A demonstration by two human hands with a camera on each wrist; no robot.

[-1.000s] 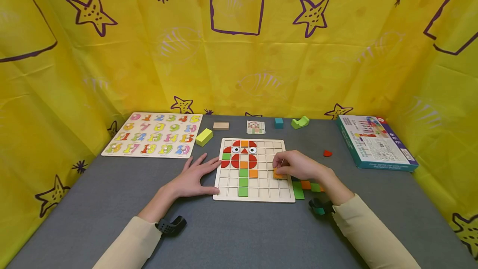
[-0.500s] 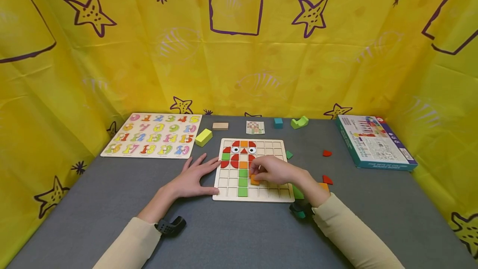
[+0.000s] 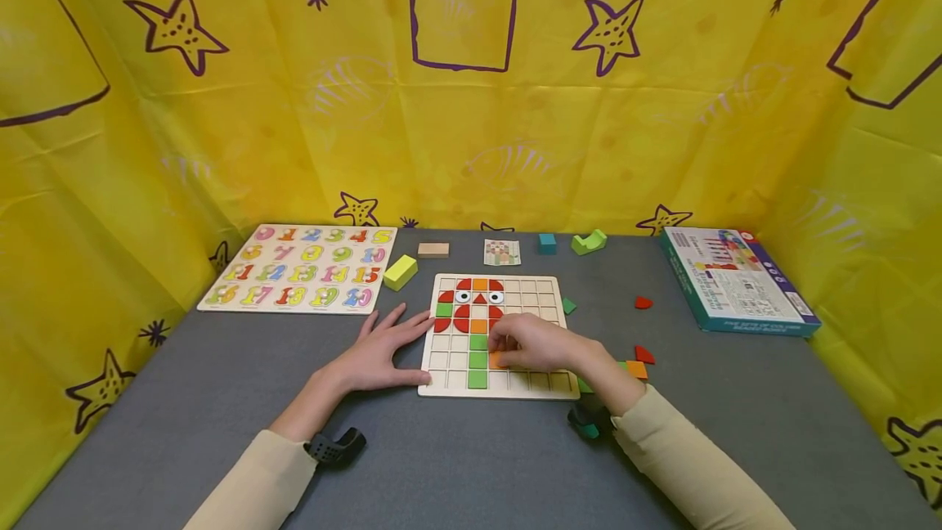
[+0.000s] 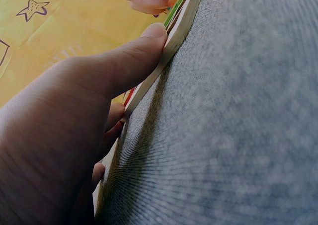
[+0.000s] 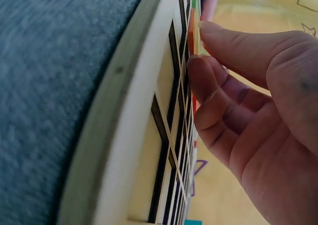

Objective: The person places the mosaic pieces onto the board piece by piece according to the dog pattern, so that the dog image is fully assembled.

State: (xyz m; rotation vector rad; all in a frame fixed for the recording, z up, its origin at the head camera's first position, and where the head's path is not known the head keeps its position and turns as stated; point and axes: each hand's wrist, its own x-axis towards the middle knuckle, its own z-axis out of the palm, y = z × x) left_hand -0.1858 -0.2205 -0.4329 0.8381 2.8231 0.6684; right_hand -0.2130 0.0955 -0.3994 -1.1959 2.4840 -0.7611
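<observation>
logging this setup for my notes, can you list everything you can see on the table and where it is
grid puzzle board: 1, pale wood, table centre, partly filled
orange tile: 1, on the board, under right fingertips
number puzzle: 1, pastel, far left
game box: 1, teal, far right
pattern card: 1, behind board
blocks: yellow-green, wooden, teal, green, along back
loose tiles: red, red, orange, green, right of board
table: 1, grey
left hand: flat against board's left edge
right hand: pinches orange tile
</observation>
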